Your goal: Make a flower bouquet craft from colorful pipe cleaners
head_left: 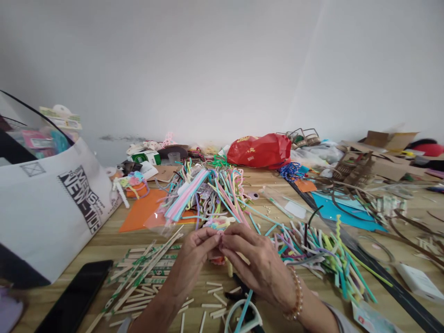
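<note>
My left hand (196, 255) and my right hand (258, 261) meet in the middle, fingertips pinched together on a small pink piece of pipe cleaner (221, 239). More of a pastel pipe-cleaner shape (219, 224) shows just behind the fingers, with orange and yellow bits below them; how these parts join is hidden. A beaded bracelet (296, 296) circles my right wrist. Under that hand lies a tool with a pale loop handle (258, 319), partly covered, and a blue pipe cleaner (244, 311) crosses it. Beyond my hands spreads a big heap of pipe cleaners (227, 187).
Wrapped chopsticks (138, 263) and short cut sticks (149, 293) lie left, beside a black phone (78, 296) and a white tote bag (52, 203). More pipe cleaners (326, 254) are at right. A red plastic bag (260, 151), blue sheets (342, 212) and cardboard (391, 169) stand farther back.
</note>
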A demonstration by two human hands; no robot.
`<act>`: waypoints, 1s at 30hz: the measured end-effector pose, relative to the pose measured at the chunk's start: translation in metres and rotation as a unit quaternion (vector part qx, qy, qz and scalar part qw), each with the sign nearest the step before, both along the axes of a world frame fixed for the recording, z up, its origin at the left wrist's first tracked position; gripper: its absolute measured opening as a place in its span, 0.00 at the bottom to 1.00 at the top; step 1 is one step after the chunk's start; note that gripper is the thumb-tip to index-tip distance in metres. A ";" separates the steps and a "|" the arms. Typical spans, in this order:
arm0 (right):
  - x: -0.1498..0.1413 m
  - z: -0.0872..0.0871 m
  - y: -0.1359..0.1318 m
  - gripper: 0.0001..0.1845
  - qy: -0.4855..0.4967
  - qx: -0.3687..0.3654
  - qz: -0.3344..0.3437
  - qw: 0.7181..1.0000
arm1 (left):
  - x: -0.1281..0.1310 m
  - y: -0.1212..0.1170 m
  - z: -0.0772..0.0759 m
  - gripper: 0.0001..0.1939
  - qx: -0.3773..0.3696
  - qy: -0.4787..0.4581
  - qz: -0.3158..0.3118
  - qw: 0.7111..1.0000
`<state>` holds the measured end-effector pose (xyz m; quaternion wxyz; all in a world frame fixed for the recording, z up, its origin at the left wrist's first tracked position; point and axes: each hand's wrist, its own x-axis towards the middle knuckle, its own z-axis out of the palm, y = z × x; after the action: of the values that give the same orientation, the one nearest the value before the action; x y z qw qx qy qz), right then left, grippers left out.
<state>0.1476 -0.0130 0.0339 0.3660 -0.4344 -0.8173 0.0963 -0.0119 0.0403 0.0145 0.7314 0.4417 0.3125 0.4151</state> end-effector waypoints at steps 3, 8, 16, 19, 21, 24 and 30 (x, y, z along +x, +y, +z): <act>0.005 0.011 -0.002 0.11 0.066 -0.073 0.024 0.995 | -0.002 0.002 0.000 0.13 0.024 0.010 0.002 1.000; 0.030 0.035 -0.007 0.17 0.095 -0.211 0.072 0.970 | -0.003 0.004 0.001 0.14 0.085 0.093 0.001 0.992; 0.030 0.023 0.000 0.10 0.063 -0.136 0.019 0.988 | -0.001 -0.001 0.000 0.15 0.091 0.097 -0.067 0.989; 0.018 0.018 0.001 0.06 0.058 -0.102 0.025 0.993 | -0.001 0.000 -0.002 0.15 0.095 0.089 -0.101 0.986; 0.014 0.018 0.001 0.05 0.065 -0.110 0.025 0.991 | 0.000 0.000 -0.002 0.15 0.094 0.079 -0.114 0.986; 0.014 0.015 0.004 0.08 0.107 -0.163 0.022 0.981 | 0.000 -0.002 -0.003 0.15 0.100 0.066 -0.126 0.985; 0.016 -0.001 0.014 0.15 0.247 -0.264 0.059 0.931 | 0.000 -0.005 -0.004 0.11 0.148 0.089 -0.099 0.980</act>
<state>0.1634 0.0007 0.0331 0.4226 -0.4289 -0.6701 0.4341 -0.0121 0.0354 0.0108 0.6647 0.6088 0.2666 0.3412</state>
